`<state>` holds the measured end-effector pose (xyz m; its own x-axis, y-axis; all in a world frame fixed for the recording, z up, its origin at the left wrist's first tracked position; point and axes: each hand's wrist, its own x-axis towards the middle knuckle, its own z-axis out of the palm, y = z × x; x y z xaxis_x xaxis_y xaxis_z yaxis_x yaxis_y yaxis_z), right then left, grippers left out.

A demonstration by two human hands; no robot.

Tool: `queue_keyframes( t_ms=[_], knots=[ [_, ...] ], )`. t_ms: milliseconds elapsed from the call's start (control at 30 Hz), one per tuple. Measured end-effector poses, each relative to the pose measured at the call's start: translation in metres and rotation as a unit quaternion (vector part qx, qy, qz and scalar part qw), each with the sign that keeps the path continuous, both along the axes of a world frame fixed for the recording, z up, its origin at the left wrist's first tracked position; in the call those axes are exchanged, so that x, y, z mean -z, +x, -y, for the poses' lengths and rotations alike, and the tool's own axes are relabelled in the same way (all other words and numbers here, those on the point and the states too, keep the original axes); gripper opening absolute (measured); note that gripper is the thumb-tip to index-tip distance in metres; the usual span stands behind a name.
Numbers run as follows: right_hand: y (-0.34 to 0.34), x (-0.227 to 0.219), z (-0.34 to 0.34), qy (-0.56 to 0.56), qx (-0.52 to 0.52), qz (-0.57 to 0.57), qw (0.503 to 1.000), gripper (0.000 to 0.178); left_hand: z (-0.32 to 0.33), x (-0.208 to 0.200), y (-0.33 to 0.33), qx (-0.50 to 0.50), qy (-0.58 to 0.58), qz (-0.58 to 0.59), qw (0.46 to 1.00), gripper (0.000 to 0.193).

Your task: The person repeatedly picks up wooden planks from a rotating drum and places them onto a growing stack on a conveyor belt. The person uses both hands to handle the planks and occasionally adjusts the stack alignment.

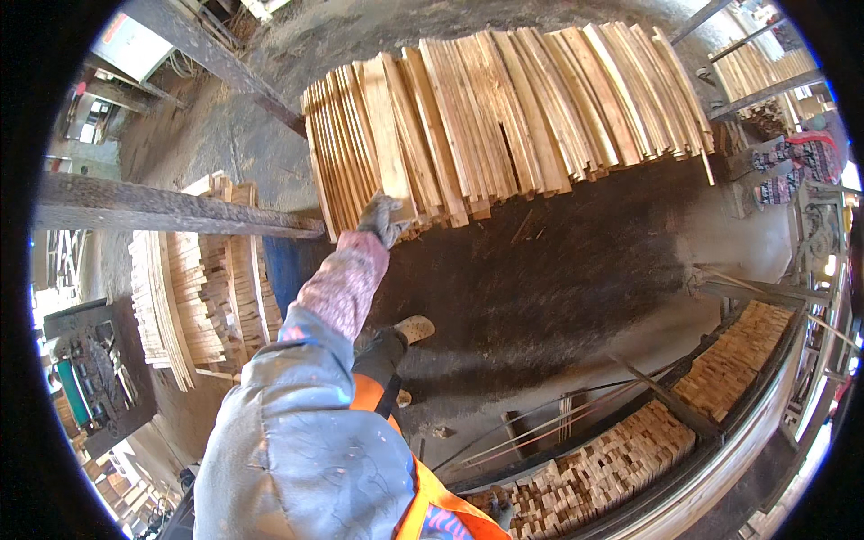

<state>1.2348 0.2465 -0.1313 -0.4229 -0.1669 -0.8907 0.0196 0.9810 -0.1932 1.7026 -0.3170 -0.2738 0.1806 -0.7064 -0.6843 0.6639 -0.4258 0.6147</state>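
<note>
My left arm, in a worn grey sleeve with a pink patterned cuff, reaches forward to a long stack of pale wooden boards (504, 108). My left hand (382, 219), in a grey glove, is closed around the near end of a wooden board (385, 135) toward the stack's left side. That board lies on top of the others, along their length. Low in the picture, what looks like my right hand (493, 506), in a dark glove, rests beside tightly packed short wood pieces (576, 468). Its fingers are mostly hidden.
Dark posts (171, 205) cross at the left, close to another stack of boards (184, 297). A long metal-edged trough (720, 490) curves along the lower right. Another person's patterned sleeve (792, 166) shows at the far right. My shoe (415, 329) stands on the dark floor (540, 270).
</note>
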Motion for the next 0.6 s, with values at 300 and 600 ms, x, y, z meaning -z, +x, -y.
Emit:
queue_keyframes(
  t_ms=[300, 600],
  knots=[
    [0.026, -0.021, -0.022, -0.157, -0.011, 0.016, 0.987, 0.034, -0.04, -0.121, 0.031, 0.061, -0.25, -0.487, 0.834, 0.075],
    [0.09, -0.122, 0.009, -0.317, -0.162, -0.247, 0.901, 0.041, -0.069, -0.223, -0.039, 0.48, -0.164, -0.478, 0.717, 0.068]
  ],
)
